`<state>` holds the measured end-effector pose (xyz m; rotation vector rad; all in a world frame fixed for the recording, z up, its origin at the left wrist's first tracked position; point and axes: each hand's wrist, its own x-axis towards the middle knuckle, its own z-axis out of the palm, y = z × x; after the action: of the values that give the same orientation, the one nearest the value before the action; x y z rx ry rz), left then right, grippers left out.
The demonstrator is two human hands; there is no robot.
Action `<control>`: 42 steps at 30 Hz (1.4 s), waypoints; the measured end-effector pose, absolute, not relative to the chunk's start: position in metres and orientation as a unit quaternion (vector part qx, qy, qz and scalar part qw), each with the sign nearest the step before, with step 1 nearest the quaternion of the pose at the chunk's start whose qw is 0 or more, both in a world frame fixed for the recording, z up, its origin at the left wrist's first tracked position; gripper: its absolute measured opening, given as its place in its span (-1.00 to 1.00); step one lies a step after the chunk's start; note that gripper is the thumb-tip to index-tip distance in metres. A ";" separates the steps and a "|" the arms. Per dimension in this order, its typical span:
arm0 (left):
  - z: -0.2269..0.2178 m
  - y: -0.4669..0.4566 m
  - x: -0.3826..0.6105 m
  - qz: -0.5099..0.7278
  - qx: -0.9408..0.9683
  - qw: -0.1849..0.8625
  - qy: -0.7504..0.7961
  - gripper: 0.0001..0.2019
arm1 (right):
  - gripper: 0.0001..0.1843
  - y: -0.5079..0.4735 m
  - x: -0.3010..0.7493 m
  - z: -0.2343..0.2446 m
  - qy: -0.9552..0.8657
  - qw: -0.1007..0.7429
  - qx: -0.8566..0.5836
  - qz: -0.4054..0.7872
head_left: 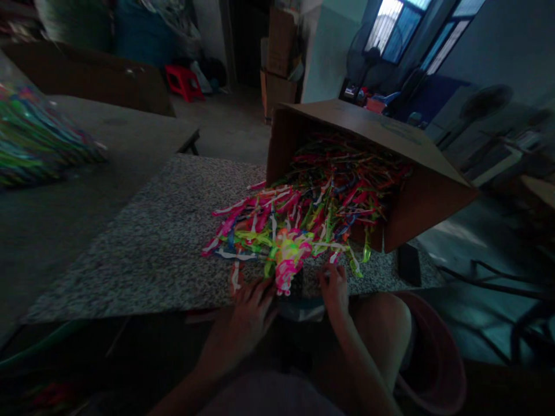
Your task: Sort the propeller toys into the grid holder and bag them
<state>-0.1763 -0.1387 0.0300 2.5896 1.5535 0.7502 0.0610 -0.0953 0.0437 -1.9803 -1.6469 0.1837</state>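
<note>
A cardboard box (pixel 416 190) lies tipped on its side on a speckled stone slab (pixel 143 254). Several thin plastic strips (pixel 303 214) in pink, green, white, orange and blue spill out of it toward me. My left hand (pixel 251 312) rests at the slab's near edge, fingers curled on a bunch of pink and yellow-green strips (pixel 288 257). My right hand (pixel 333 286) lies just right of that bunch, fingertips bent down onto the strips at the slab's edge. In the dim light I cannot make out what its fingers hold.
A bag of colourful strips (pixel 39 138) sits on a grey table at the left. A pink basin (pixel 437 358) stands by my right knee. A red stool (pixel 184 81) and cardboard boxes (pixel 280 63) stand on the floor behind. Fans (pixel 485 104) stand at the right.
</note>
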 end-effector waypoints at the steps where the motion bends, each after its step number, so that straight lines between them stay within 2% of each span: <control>1: 0.033 -0.143 -0.172 0.236 0.832 0.036 0.501 -0.55 | -0.63 -0.096 0.069 0.041 -0.591 0.309 -0.739 0.091; 4: 0.043 -0.145 -0.171 0.247 0.831 0.089 0.491 -0.52 | -0.38 -0.103 0.086 0.030 -0.482 0.395 -0.762 0.175; 6: 0.049 -0.133 -0.175 0.290 0.802 0.092 0.514 -0.62 | -0.36 -0.109 0.090 0.025 -0.410 0.432 -0.768 0.236; 9: 0.052 -0.099 -0.176 0.318 0.762 0.054 0.562 -0.70 | -0.42 -0.115 0.085 0.028 -0.337 0.471 -0.744 0.332; 13: 0.047 -0.059 -0.185 0.244 0.796 0.007 0.554 -0.68 | -0.59 -0.119 0.071 0.043 -0.246 0.539 -0.667 0.451; 16: 0.042 -0.053 -0.215 0.224 0.820 0.008 0.527 -0.68 | -0.66 -0.129 0.064 0.049 -0.236 0.576 -0.610 0.490; 22: 0.069 -0.037 -0.242 0.207 0.797 -0.028 0.567 -0.71 | -0.60 -0.143 0.053 0.039 -0.311 0.551 -0.616 0.469; 27: 0.093 0.022 -0.180 0.138 0.895 -0.059 0.421 -0.68 | -0.53 -0.120 0.047 0.036 -0.335 0.575 -0.591 0.455; 30: 0.094 0.055 -0.154 0.069 0.937 -0.019 0.343 -0.70 | -0.62 -0.107 0.050 0.036 -0.371 0.562 -0.598 0.434; 33: 0.094 0.074 -0.148 0.046 0.946 0.009 0.319 -0.71 | -0.74 -0.100 0.054 0.035 -0.432 0.512 -0.640 0.376; 37: 0.106 0.081 -0.169 0.054 0.949 0.032 0.310 -0.70 | -0.79 -0.099 0.053 0.033 -0.474 0.453 -0.685 0.317; 42: 0.110 0.066 -0.251 0.098 0.923 -0.026 0.371 -0.65 | -0.77 -0.114 0.052 0.032 -0.455 0.492 -0.667 0.326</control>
<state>-0.2514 0.0656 0.1098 2.9500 1.1849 0.3128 0.0518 -0.1136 0.0321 -1.6180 -1.1055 0.7925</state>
